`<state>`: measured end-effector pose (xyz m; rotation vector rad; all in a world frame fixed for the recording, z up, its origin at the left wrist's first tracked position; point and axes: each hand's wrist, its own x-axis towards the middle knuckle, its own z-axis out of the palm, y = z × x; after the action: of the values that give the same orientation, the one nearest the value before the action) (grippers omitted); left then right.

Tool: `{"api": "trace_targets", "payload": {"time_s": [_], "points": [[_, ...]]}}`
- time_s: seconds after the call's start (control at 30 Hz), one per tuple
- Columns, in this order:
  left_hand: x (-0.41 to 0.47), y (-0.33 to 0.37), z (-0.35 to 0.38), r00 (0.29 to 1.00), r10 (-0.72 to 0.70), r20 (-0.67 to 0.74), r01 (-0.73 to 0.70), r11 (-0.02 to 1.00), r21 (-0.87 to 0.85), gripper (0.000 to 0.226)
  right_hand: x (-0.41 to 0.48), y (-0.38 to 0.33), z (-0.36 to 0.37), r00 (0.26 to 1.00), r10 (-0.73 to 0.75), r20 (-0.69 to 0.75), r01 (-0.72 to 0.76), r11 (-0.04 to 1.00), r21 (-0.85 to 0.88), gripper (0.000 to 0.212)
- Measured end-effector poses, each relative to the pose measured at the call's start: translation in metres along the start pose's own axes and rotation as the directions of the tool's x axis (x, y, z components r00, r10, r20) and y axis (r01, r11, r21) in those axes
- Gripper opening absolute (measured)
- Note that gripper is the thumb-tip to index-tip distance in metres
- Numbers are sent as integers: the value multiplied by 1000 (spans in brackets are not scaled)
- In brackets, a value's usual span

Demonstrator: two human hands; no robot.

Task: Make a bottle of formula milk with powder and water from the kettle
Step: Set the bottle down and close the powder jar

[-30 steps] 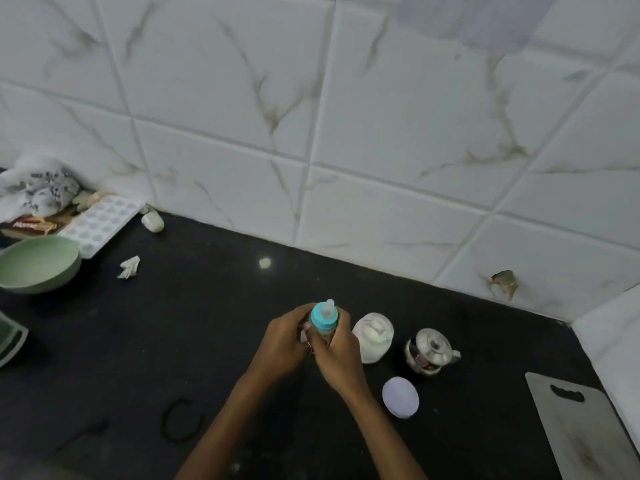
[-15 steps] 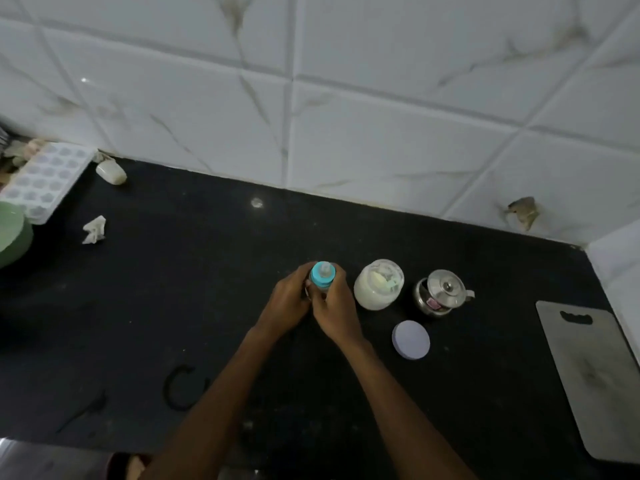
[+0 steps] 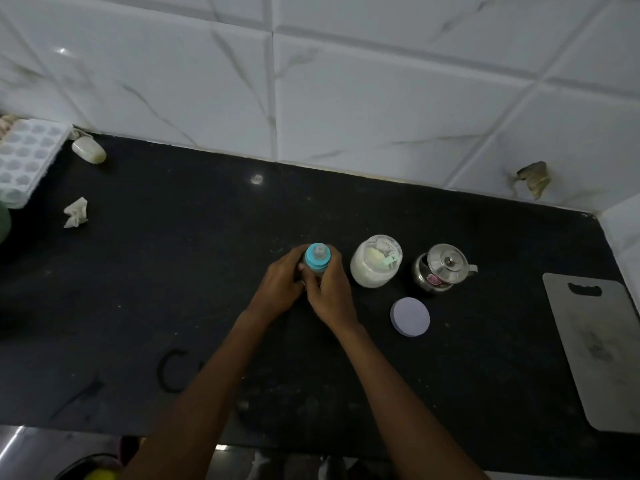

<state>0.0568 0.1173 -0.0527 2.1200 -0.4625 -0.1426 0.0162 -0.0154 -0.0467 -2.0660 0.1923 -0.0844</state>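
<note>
Bottle point(image 3: 317, 259) upright, teat up, clasped by left hand point(image 3: 278, 287), right hand point(image 3: 332, 289).

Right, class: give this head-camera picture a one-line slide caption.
Both hands, left hand and right hand, grip a teal-capped baby bottle beside the open powder jar and steel kettle.

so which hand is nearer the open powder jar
Right. The right hand grips the bottle on the side facing the powder jar; the left hand is on the bottle's far side.
</note>
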Motion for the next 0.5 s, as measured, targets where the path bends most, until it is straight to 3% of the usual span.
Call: {"api": "trace_targets", "payload": {"time_s": [0.1,0.23,0.5], "points": [[0,0,0,999,-41,12,41,999,2,68,0,0,0,1000,9,10,-9,1000,17,55],[-1,-1,-2,985,-169,41,168,986,14,84,-3,2,-5,997,54,54,-55,998,16,79],[-17,13,-2,972,-231,30,231,973,23,93,-22,-3,-25,989,102,107,-107,994,39,95]]}}
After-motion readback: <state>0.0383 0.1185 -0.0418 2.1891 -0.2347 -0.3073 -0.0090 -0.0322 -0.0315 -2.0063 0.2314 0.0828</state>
